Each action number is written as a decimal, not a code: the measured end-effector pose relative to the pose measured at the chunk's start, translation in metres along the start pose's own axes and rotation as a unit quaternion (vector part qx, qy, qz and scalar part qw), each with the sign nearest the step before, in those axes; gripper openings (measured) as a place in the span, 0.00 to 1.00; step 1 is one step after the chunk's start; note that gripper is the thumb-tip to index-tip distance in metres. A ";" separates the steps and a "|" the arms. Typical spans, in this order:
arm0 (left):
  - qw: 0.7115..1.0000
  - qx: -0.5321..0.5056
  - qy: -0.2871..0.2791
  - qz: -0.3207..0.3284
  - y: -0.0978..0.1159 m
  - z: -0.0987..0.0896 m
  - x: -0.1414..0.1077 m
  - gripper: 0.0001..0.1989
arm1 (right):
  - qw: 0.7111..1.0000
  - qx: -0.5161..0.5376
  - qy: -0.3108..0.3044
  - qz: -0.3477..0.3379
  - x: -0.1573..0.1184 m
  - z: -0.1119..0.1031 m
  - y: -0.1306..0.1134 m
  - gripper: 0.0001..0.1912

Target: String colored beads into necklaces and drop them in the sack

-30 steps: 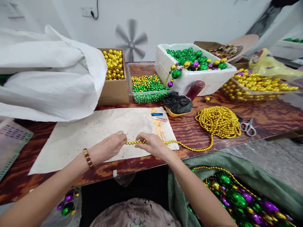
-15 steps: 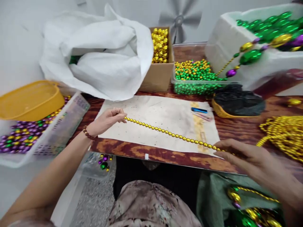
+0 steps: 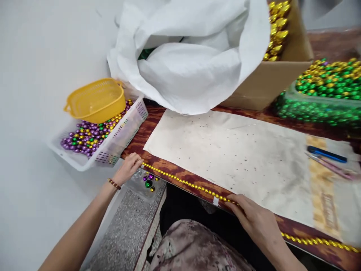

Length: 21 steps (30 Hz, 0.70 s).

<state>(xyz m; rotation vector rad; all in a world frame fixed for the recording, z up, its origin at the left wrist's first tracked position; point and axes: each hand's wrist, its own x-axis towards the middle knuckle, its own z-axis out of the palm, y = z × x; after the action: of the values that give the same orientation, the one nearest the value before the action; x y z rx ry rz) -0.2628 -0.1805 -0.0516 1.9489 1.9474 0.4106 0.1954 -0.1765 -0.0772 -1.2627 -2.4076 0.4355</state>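
Note:
A gold bead strand (image 3: 184,182) runs taut along the front edge of the wooden table. Its left end is pinched in my left hand (image 3: 130,167), which wears a brown bead bracelet. Further along, the fingers of my right hand (image 3: 255,218) are closed on the same strand, close to a small white tape mark (image 3: 216,201) on the table edge. Past that hand the beads carry on along the edge and leave the view at the right. Behind the strand lies a stained white cloth (image 3: 203,146).
A blue cutter (image 3: 326,154) and a pinkish tool lie on the cloth's right part. At left, a yellow basket (image 3: 98,99) rests on a white crate (image 3: 111,152) of beads. A white sack (image 3: 194,75), a cardboard box (image 3: 261,81) and a bead tub (image 3: 327,107) line the back.
My view has swung left. Both hands have moved from over the cloth to the table's front edge, and the gold bead strand now lies along it near the tape mark.

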 end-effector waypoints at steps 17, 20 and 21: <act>0.998 0.039 -0.037 0.027 -0.021 0.017 -0.007 0.17 | 0.997 0.017 -0.071 -0.018 -0.007 0.012 0.004 0.15; 0.998 0.025 -0.044 0.038 -0.024 0.014 -0.005 0.17 | 0.996 0.006 -0.088 -0.016 -0.004 0.010 0.001 0.14; 0.998 0.020 -0.044 0.045 -0.025 0.013 -0.005 0.17 | 0.995 0.004 -0.095 -0.011 -0.003 0.008 -0.001 0.14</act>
<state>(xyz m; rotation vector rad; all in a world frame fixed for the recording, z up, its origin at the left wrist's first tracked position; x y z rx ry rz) -0.2791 -0.1859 -0.0740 2.0481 1.8318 0.3056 0.1920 -0.1804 -0.0842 -1.2395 -2.5711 0.5824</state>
